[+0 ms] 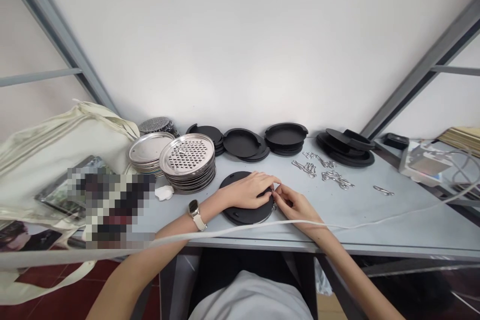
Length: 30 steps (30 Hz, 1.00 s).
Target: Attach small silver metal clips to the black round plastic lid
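A black round plate (243, 215) lies on the table in front of me. My left hand (253, 190) is laid across its top, fingers bent toward the right edge and holding it. A watch with a light strap (197, 215) is on that wrist. At the plate's right rim, my right hand (290, 200) has thumb and forefinger pinched together. A small shiny metal clip (275, 206) shows just below those fingertips, mostly hidden. Several loose metal clips (335, 179) lie in small heaps to the right, with a single metal clip (383, 190) farther off.
Stacked perforated metal discs (189, 157) and plain metal discs (150, 150) stand left. Black plates (287, 135) line the wall, with more black plates (345, 147) at right. A white cable (240, 227) crosses near my forearms. A cream bag (75, 135) and a white box (423, 162) flank the table.
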Each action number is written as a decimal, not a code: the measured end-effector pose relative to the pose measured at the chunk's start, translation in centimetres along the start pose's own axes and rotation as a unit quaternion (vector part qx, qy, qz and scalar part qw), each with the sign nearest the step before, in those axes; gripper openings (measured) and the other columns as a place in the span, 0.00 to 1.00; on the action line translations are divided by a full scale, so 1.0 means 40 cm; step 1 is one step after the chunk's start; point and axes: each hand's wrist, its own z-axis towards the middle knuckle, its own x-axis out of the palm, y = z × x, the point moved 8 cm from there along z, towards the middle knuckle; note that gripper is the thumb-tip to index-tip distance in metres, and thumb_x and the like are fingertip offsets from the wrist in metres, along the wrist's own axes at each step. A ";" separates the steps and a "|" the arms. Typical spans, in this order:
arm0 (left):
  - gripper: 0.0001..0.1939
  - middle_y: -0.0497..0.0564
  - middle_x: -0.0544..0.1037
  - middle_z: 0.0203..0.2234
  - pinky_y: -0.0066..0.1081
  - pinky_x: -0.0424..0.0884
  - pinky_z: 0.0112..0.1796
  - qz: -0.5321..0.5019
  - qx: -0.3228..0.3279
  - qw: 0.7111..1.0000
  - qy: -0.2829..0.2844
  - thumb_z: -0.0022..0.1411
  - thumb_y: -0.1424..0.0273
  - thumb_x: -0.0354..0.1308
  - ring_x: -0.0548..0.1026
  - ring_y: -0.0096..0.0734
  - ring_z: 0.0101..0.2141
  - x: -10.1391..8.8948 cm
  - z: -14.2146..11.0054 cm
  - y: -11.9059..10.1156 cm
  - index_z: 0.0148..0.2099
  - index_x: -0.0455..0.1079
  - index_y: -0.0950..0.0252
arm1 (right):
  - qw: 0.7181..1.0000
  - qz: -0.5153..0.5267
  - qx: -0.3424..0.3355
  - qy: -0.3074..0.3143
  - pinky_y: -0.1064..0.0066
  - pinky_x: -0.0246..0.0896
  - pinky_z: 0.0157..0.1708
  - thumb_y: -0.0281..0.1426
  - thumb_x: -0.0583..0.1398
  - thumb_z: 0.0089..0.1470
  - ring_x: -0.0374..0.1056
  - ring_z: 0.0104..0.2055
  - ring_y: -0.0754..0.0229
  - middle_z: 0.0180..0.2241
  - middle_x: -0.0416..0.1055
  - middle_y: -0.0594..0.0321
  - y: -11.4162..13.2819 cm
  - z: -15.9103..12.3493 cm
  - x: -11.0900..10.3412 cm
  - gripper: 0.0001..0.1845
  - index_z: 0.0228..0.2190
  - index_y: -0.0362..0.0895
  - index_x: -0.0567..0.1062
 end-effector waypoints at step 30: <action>0.07 0.49 0.77 0.33 0.26 0.67 0.39 -0.211 -0.097 0.969 -0.081 0.60 0.69 0.56 0.74 0.27 0.35 -0.031 0.005 0.029 0.39 0.70 0.66 | 0.988 -0.137 -0.042 -0.064 0.74 0.50 0.21 0.34 0.50 0.57 0.53 0.20 0.65 0.19 0.54 0.72 0.030 -0.023 -0.004 0.09 0.26 0.48 0.57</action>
